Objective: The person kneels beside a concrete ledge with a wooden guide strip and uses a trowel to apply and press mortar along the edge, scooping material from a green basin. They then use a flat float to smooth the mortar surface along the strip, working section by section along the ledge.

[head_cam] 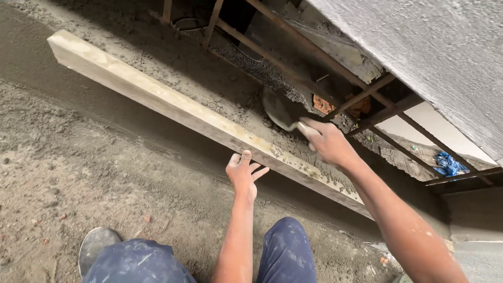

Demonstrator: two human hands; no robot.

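- Right hand [329, 142] gripped round the handle of a trowel [279, 111] — blade down on wet mortar [220, 86] behind the board.
- Left hand [244, 173] empty, fingers spread, pressed against the long wooden board [173, 107] set on edge — likely steadying it as a guide.
- Rebar frame [361, 99] beyond; knees in blue trousers [285, 249] below.

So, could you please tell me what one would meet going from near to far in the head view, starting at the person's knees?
Blue-trousered knees → left hand, fingers spread → long pale wooden board → right hand holding the trowel → wet mortar bed → rusty steel bars.
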